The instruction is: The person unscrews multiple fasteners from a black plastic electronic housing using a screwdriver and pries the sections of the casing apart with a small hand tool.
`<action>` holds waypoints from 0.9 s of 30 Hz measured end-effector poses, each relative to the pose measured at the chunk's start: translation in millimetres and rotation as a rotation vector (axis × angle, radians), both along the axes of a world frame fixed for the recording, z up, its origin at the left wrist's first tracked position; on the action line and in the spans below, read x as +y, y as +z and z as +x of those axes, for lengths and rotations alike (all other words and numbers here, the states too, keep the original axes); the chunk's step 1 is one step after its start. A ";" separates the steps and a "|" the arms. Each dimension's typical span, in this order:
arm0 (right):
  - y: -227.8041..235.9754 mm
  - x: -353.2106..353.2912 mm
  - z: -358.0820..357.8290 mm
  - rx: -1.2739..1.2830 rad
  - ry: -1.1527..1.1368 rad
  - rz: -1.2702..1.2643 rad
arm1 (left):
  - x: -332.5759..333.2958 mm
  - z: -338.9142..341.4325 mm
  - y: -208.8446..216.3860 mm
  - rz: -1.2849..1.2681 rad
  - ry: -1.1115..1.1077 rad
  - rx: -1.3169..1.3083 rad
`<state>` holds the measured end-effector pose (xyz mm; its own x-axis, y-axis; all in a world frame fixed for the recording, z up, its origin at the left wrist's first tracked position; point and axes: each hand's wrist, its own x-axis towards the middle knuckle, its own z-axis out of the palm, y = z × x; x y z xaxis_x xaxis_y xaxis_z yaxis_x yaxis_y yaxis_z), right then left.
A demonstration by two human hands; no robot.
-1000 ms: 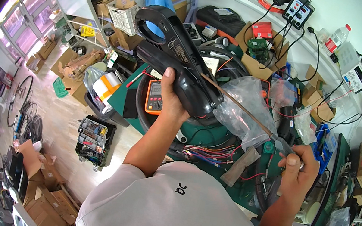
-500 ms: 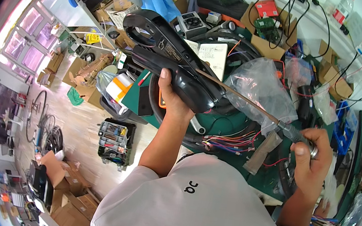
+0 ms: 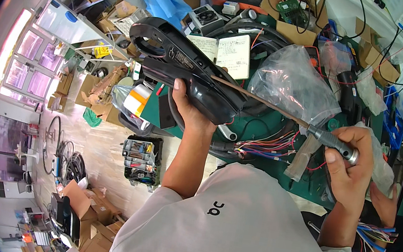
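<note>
My left hand (image 3: 191,109) grips a glossy black plastic housing (image 3: 205,98) from below, above the bench. The housing has a looped handle at its upper left end and is parted along its length into an upper and a lower shell. My right hand (image 3: 350,161) is closed round the grey handle of a long screwdriver (image 3: 277,107). Its shaft slants up and left, and its end lies at the gap between the two shells. How far the tip reaches in is hidden.
On the green bench lie an open notebook (image 3: 233,58), a clear plastic bag (image 3: 291,84) and a bundle of coloured wires (image 3: 266,148). At my right, another person's hand (image 3: 384,203) is close to my forearm, with more wires below it. A toolbox (image 3: 141,161) stands on the floor.
My view has shifted slightly, and more of the person at my right shows. The screwdriver's end stays at the gap in the housing; both my hands keep their hold.
</note>
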<state>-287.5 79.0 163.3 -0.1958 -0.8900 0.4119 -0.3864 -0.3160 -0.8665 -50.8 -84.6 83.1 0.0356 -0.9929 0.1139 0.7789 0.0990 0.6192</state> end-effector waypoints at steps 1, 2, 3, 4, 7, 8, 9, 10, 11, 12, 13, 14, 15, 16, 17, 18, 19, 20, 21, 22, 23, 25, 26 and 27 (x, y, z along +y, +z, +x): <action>-0.2 -1.2 5.1 -0.019 -0.029 -0.006 | 0.2 0.3 -1.7 0.001 0.002 0.003; -0.2 -2.3 11.5 -0.038 -0.059 -0.011 | 0.6 1.1 -3.1 -0.007 -0.010 0.000; -0.7 -2.6 14.8 -0.057 -0.092 -0.016 | 0.7 2.4 -4.4 -0.014 -0.025 -0.002; 0.3 0.2 8.8 0.029 -0.082 0.068 | 0.9 2.4 -5.7 -0.018 -0.041 -0.003; -0.3 9.5 -9.2 0.165 -0.076 0.243 | -6.8 6.8 -24.7 0.034 0.120 -0.064; -6.9 10.3 -9.2 0.147 -0.106 0.260 | 1.4 -1.4 -14.6 0.059 0.079 -0.019; -11.5 12.4 -10.7 0.130 -0.144 0.273 | -1.8 4.5 -22.9 0.020 0.093 -0.076; -15.5 13.7 -13.3 0.133 -0.105 0.262 | 5.8 5.9 -22.8 0.039 -0.032 -0.029; -18.3 13.6 -13.4 0.140 -0.064 0.253 | 9.3 7.2 -23.6 0.119 0.050 -0.052; -20.7 12.7 -10.0 0.150 -0.051 0.231 | 7.7 13.3 -33.2 0.123 0.040 -0.074; -24.8 10.6 -9.1 0.148 -0.025 0.199 | 15.7 9.9 -25.1 0.021 -0.147 0.035; -30.6 10.6 -6.7 0.076 -0.024 0.155 | 13.1 12.7 -32.5 0.024 -0.096 0.018; -37.8 12.2 -5.6 0.003 -0.023 0.109 | 13.1 7.0 -33.8 -0.020 -0.141 -0.008; -43.6 13.5 -6.0 -0.055 -0.008 0.128 | 14.1 4.3 -35.5 0.019 -0.108 -0.058; -48.5 15.1 -7.1 -0.115 0.010 0.147 | 14.6 1.0 -37.5 0.057 -0.071 -0.110; -53.2 16.4 -8.0 -0.117 -0.004 0.112 | 13.6 -3.2 -41.1 0.050 -0.107 -0.095; -57.5 17.1 -9.2 -0.090 -0.022 0.133 | 13.8 -3.3 -43.1 0.061 -0.110 -0.098; -61.1 17.8 -11.2 -0.063 -0.038 0.155 | 13.7 -2.0 -44.8 0.072 -0.118 -0.105; -62.5 17.8 -12.1 -0.035 -0.052 0.176 | 13.7 -0.9 -46.0 0.082 -0.124 -0.112; -62.7 16.8 -9.2 -0.011 -0.133 0.102 | 14.0 -1.4 -46.7 0.095 -0.123 -0.129; -63.4 17.5 -9.5 0.036 -0.164 0.174 | 14.6 -2.0 -47.6 0.133 -0.089 -0.156; -64.7 18.6 -11.8 0.130 -0.224 0.315 | 13.1 0.8 -49.5 0.155 -0.073 -0.190; -69.8 17.5 -12.3 0.300 -0.326 0.249 | 14.0 -0.1 -48.9 0.124 -0.107 -0.180; -68.4 19.1 -15.8 0.317 -0.304 0.304 | 14.3 -1.8 -50.2 0.121 -0.110 -0.178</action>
